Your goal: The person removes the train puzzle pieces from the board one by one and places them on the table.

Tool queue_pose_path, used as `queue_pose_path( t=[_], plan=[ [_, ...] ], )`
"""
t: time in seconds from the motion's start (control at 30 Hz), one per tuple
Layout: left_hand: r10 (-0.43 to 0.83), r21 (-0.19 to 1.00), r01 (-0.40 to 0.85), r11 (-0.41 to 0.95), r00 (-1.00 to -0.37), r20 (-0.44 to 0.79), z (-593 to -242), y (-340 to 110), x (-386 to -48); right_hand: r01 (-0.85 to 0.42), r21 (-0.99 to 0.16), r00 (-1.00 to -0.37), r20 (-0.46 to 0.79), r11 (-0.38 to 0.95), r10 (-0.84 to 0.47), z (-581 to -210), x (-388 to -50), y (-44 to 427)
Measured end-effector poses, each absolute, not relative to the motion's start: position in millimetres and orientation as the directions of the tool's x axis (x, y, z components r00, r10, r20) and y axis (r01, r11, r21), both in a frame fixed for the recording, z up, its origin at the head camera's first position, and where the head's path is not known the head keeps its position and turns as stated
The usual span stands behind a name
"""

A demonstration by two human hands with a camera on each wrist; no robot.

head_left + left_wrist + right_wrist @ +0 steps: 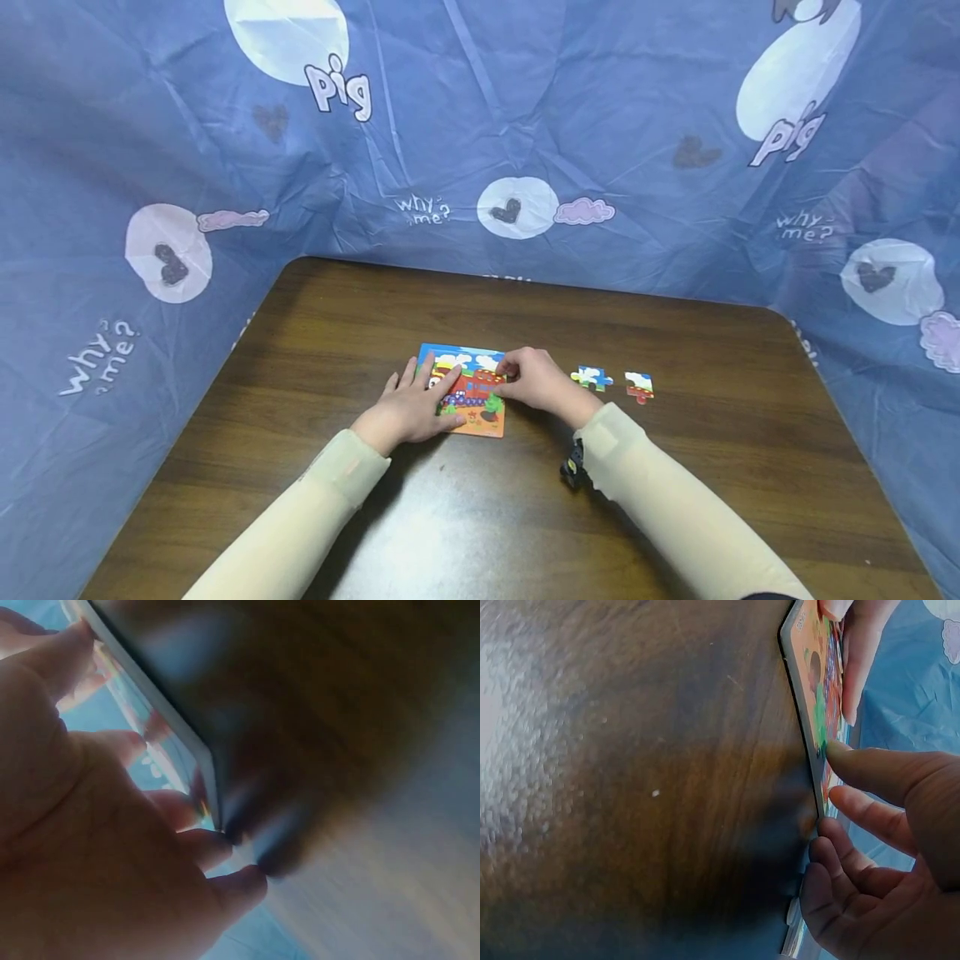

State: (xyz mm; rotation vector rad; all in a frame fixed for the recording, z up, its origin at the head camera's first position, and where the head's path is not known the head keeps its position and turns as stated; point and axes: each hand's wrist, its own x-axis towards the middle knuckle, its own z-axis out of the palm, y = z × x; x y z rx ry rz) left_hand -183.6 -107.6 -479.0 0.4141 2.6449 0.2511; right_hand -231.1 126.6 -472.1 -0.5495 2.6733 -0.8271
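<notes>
Head: high, facing forward-down over the counter (525, 492)
Left wrist: close, low
Right wrist: close, low
All share: puzzle board (480, 425)

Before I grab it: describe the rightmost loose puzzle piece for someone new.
On the brown table, start at the puzzle board and go right, past the right hand. Skip the first loose piece, which shows green; the next piece stands apart by its red lower part and red tab.
</notes>
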Motion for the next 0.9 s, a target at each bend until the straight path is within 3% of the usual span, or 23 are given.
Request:
queue_pose_path(
  t=[0.27,0.9],
  plan=[
    [0.311,0.224,0.232,0.946,-0.844,-0.437,-462.4,-102.5,-179.6,-0.283,-0.581,-0.882,-0.154,0.763,-0.445,-467.2,-229.8,124.4],
    [0.315,0.219,0.241,0.945,-0.847,-0.428,-463.4,-101.7,-180.1,-0.237,-0.574,-0.885,-0.204,0.784,-0.418,-468.8,-231.6,122.4]
  ],
)
